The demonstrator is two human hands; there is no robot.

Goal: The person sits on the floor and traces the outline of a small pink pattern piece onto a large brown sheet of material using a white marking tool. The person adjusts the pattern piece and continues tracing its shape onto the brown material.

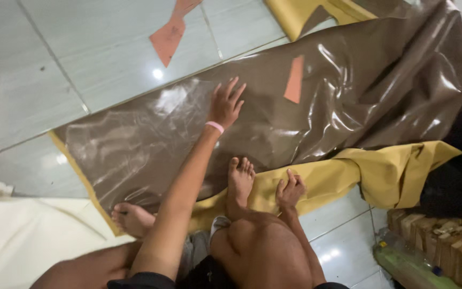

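Head view: left hand [225, 104] fingers spread on brown sheet [348, 101]; right hand [290, 191] flat on yellow fabric [391, 174].

The brown sheet [306, 107] runs off the top edge, its yellow underside [380, 171] mostly hidden beneath.

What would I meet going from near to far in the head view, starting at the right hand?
right hand on the folded yellow edge → left hand spread flat on the glossy brown sheet → small orange piece lying on the sheet → larger orange scrap on the tiled floor.
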